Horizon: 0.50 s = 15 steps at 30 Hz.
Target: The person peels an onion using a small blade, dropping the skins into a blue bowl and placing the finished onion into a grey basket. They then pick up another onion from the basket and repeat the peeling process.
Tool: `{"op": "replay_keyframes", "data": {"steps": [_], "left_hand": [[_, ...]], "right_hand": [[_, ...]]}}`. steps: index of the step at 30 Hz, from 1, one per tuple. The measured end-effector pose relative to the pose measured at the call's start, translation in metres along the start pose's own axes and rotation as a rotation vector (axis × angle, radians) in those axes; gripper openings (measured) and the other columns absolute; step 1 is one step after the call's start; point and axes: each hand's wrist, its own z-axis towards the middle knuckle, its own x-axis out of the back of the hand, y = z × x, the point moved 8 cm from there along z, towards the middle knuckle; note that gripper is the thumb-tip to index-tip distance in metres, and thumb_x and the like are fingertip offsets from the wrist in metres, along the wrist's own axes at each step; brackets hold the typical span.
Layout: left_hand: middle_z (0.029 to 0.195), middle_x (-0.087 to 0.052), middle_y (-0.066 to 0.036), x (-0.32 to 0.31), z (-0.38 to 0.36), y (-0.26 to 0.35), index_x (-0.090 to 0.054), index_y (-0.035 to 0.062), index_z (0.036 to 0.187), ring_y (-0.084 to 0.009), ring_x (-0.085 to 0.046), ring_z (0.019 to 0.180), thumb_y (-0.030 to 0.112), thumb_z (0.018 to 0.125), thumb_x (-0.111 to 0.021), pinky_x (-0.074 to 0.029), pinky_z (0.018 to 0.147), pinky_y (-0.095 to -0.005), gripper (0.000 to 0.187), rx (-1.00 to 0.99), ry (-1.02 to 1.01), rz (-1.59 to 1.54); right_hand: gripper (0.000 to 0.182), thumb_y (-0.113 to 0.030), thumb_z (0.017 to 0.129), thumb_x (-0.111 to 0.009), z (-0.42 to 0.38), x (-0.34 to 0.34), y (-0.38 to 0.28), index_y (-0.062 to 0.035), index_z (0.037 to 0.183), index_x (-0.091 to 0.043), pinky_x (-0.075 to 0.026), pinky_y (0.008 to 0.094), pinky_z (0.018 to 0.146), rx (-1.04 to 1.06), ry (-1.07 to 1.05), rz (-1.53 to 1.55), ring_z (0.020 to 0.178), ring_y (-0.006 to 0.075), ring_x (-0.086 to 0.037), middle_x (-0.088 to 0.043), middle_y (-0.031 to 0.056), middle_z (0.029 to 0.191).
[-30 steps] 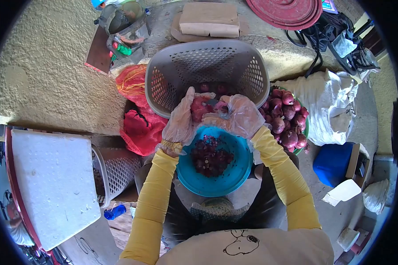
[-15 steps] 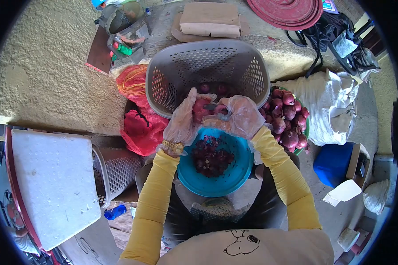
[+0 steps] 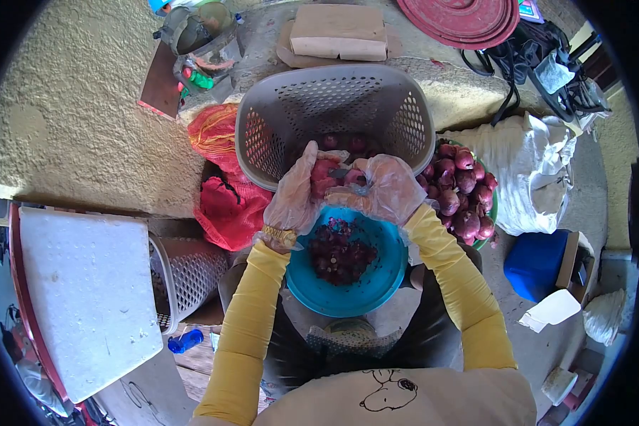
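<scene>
Both my hands wear clear plastic gloves and meet above the near rim of a grey perforated basket (image 3: pixel 334 106). My left hand (image 3: pixel 295 193) is wrapped round a red onion (image 3: pixel 324 176). Against it, my right hand (image 3: pixel 390 188) has its fingers closed near a small dark object (image 3: pixel 353 177), too small to name for certain. Below the hands, a turquoise basin (image 3: pixel 344 302) holds dark red onion skins (image 3: pixel 341 255). A few onions (image 3: pixel 358 143) lie inside the grey basket. To its right, several red onions (image 3: pixel 465 202) fill a green-rimmed container.
Red mesh bags (image 3: pixel 224 206) lie left of the basket. A white foam board (image 3: pixel 85 298) and a second perforated basket (image 3: pixel 192 277) are further left. White sacking (image 3: pixel 532 170) and a blue container (image 3: pixel 532 266) stand at right. Part of another person (image 3: pixel 35 380) shows at lower left.
My hands and the onion have barely moved. The other person at the lower left has shifted and shows more.
</scene>
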Motion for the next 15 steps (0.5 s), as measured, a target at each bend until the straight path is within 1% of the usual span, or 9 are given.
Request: {"op": "replay_keyframes", "data": {"steps": [2, 4, 9, 11, 13, 14, 15], "left_hand": [[0.119, -0.070, -0.019, -0.004, 0.000, 0.000, -0.062, -0.0064, 0.124, -0.0274, -0.073, 0.102, 0.049, 0.109, -0.052, -0.063, 0.085, -0.0393, 0.059, -0.014, -0.045, -0.019], [0.119, -0.069, -0.020, -0.002, 0.001, 0.001, -0.062, -0.0064, 0.125, -0.0273, -0.072, 0.102, 0.049, 0.109, -0.052, -0.063, 0.086, -0.0391, 0.059, -0.013, -0.031, 0.001], [0.120, -0.069, -0.020, -0.002, -0.001, 0.001, -0.062, -0.0064, 0.125, -0.0267, -0.072, 0.102, 0.049, 0.109, -0.051, -0.063, 0.085, -0.0380, 0.059, -0.015, -0.017, 0.039], [0.116, -0.070, -0.019, -0.009, -0.002, 0.001, -0.062, -0.0065, 0.125, -0.0262, -0.072, 0.100, 0.049, 0.109, -0.050, -0.063, 0.083, -0.0373, 0.059, -0.016, -0.096, -0.002], [0.113, -0.071, -0.018, -0.007, -0.001, 0.000, -0.063, -0.0063, 0.125, -0.0259, -0.072, 0.098, 0.049, 0.109, -0.050, -0.062, 0.083, -0.0368, 0.059, -0.020, -0.091, 0.010], [0.111, -0.071, -0.017, -0.006, 0.000, 0.000, -0.063, -0.0061, 0.126, -0.0257, -0.072, 0.097, 0.049, 0.109, -0.050, -0.062, 0.082, -0.0364, 0.059, -0.026, -0.086, 0.023], [0.111, -0.071, -0.017, -0.003, 0.002, -0.001, -0.063, -0.0061, 0.126, -0.0257, -0.072, 0.097, 0.049, 0.109, -0.050, -0.062, 0.082, -0.0364, 0.059, -0.025, -0.086, 0.023]], "right_hand": [[0.065, -0.065, 0.077, -0.080, 0.000, 0.000, 0.000, -0.0049, 0.100, -0.074, -0.056, 0.0489, 0.077, -0.008, -0.006, 0.006, 0.084, 0.0419, -0.070, -0.071, 0.0194, 0.083], [0.063, -0.064, 0.077, -0.081, -0.001, 0.003, 0.000, -0.0051, 0.099, -0.075, -0.056, 0.0480, 0.076, -0.001, 0.049, 0.071, 0.082, 0.0424, -0.070, -0.070, 0.0199, 0.082], [0.063, -0.064, 0.081, -0.080, 0.000, 0.001, -0.004, -0.0028, 0.095, -0.075, -0.055, 0.0480, 0.072, -0.041, 0.028, 0.126, 0.081, 0.0432, -0.069, -0.070, 0.0208, 0.079], [0.062, -0.063, 0.083, -0.079, -0.001, -0.005, 0.001, -0.0021, 0.093, -0.075, -0.055, 0.0482, 0.071, -0.043, 0.021, 0.155, 0.080, 0.0434, -0.069, -0.069, 0.0216, 0.078], [0.061, -0.061, 0.087, -0.077, -0.002, -0.012, 0.006, -0.0014, 0.097, -0.076, -0.051, 0.0466, 0.068, -0.040, -0.018, 0.156, 0.071, 0.0410, -0.065, -0.067, 0.0212, 0.074], [0.061, -0.061, 0.087, -0.077, -0.002, -0.013, 0.007, -0.0014, 0.097, -0.076, -0.051, 0.0466, 0.068, -0.041, -0.018, 0.156, 0.071, 0.0410, -0.065, -0.067, 0.0212, 0.074], [0.060, -0.062, 0.089, -0.075, -0.001, -0.014, 0.008, -0.0020, 0.097, -0.076, -0.050, 0.0465, 0.067, -0.055, -0.037, 0.182, 0.068, 0.0408, -0.063, -0.066, 0.0207, 0.071]]}}
